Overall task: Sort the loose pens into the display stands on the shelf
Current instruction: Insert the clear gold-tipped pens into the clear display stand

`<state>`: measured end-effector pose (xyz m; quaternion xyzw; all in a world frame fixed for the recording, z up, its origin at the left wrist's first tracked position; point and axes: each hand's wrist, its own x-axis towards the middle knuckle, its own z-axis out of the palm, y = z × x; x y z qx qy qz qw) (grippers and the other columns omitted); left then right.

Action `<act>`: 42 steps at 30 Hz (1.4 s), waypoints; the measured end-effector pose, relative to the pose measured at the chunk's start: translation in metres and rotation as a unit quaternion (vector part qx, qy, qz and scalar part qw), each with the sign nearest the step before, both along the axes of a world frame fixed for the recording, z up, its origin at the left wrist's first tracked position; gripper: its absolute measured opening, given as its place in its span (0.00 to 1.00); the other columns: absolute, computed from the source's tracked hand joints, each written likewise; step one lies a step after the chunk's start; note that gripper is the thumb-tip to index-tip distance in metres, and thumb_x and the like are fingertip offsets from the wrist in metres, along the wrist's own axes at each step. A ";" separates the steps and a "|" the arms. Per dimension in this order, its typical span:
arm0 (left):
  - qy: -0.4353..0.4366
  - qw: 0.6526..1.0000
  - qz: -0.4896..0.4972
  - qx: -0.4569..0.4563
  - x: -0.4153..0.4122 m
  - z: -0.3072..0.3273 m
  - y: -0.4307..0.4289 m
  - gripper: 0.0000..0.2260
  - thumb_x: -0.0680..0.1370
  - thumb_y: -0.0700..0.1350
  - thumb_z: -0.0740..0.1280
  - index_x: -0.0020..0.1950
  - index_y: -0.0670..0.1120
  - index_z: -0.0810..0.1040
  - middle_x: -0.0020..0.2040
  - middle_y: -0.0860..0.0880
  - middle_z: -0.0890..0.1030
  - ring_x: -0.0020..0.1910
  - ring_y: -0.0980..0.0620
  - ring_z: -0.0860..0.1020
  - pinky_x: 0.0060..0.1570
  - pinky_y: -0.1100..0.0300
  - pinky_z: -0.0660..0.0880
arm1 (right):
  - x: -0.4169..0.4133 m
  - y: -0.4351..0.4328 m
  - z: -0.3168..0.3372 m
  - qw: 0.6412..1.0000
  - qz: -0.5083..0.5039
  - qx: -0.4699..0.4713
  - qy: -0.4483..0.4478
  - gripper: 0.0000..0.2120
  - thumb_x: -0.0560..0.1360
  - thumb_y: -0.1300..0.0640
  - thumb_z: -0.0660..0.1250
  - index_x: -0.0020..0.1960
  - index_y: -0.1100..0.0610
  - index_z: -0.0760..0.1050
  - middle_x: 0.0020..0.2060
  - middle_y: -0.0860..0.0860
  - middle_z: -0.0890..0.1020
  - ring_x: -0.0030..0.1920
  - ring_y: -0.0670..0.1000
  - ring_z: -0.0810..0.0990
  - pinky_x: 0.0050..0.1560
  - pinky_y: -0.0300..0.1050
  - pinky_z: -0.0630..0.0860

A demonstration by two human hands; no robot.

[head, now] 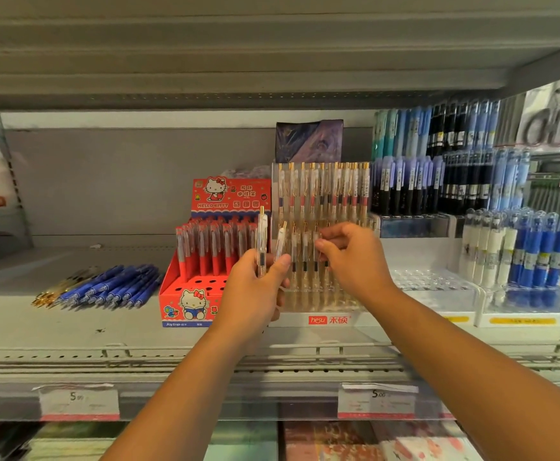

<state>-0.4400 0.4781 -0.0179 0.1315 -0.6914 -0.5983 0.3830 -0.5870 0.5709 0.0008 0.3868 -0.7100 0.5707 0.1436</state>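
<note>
Progress, partial: the clear acrylic tiered display stand (318,294) carries a full back row of gold-clipped transparent pens and a part-filled front row, while to its left, beyond the red cardboard cartoon-cat pen box (192,294), a heap of loose blue and gold pens (105,287) lies unsorted on the grey metal shelf (72,327). Left hand (255,294), just left of the stand, is closed around two clear gold-tipped pens (262,241), upright above the fist. Right hand (351,257), at the stand's front row, has fingertips pinched at a pen there; whether it grips it I cannot tell.
</note>
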 end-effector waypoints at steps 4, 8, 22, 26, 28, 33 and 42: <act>0.004 1.000 -0.006 -0.001 0.001 0.001 0.003 0.08 0.81 0.49 0.65 0.49 0.46 0.78 0.32 0.55 0.80 0.28 0.56 0.76 0.24 0.62 0.71 | 0.001 0.002 0.000 1.000 0.002 0.003 -0.007 0.04 0.77 0.55 0.70 0.51 0.51 0.79 0.39 0.42 0.82 0.42 0.43 0.82 0.45 0.40 0.79; 0.004 1.000 -0.002 0.005 0.000 0.000 0.003 0.10 0.82 0.50 0.62 0.48 0.48 0.81 0.32 0.55 0.79 0.28 0.57 0.76 0.27 0.62 0.74 | 0.005 0.005 0.000 0.999 -0.042 0.009 0.030 0.10 0.77 0.53 0.69 0.57 0.54 0.78 0.41 0.40 0.79 0.42 0.39 0.78 0.45 0.40 0.78; -0.006 0.997 -0.059 -0.039 -0.001 -0.003 0.004 0.08 0.82 0.51 0.63 0.49 0.51 0.80 0.33 0.53 0.80 0.31 0.54 0.78 0.31 0.61 0.76 | 0.045 0.006 0.011 0.979 0.169 -0.049 -0.099 0.05 0.73 0.58 0.74 0.46 0.59 0.82 0.36 0.55 0.83 0.34 0.46 0.80 0.36 0.42 0.78; 0.001 0.997 -0.040 -0.060 -0.003 -0.005 0.002 0.10 0.82 0.54 0.62 0.53 0.54 0.81 0.40 0.54 0.85 0.38 0.54 0.83 0.38 0.59 0.81 | 0.038 0.009 0.011 0.975 0.175 -0.068 -0.120 0.03 0.74 0.60 0.73 0.48 0.55 0.83 0.37 0.50 0.86 0.37 0.44 0.84 0.39 0.35 0.79; -0.004 0.997 -0.013 -0.076 -0.003 -0.006 0.000 0.10 0.82 0.56 0.61 0.53 0.56 0.81 0.42 0.57 0.85 0.42 0.58 0.84 0.40 0.61 0.81 | 0.034 0.010 0.014 0.970 0.166 -0.100 -0.148 0.10 0.73 0.60 0.74 0.54 0.57 0.81 0.39 0.49 0.86 0.41 0.46 0.85 0.39 0.36 0.81; -0.009 1.000 0.005 -0.015 -0.005 -0.006 -0.003 0.13 0.81 0.55 0.62 0.50 0.49 0.81 0.40 0.53 0.85 0.42 0.54 0.83 0.44 0.52 0.82 | 0.019 0.018 0.021 0.961 0.135 -0.169 -0.170 0.20 0.74 0.62 0.73 0.64 0.62 0.75 0.48 0.52 0.86 0.45 0.48 0.86 0.41 0.39 0.82; -0.059 0.996 -0.053 -0.038 0.002 -0.001 0.002 0.13 0.80 0.56 0.64 0.44 0.47 0.72 0.27 0.53 0.64 0.24 0.54 0.62 0.25 0.59 0.61 | -0.005 0.027 0.027 0.983 0.033 -0.170 -0.057 0.15 0.78 0.61 0.67 0.64 0.59 0.76 0.50 0.49 0.84 0.51 0.47 0.84 0.50 0.43 0.82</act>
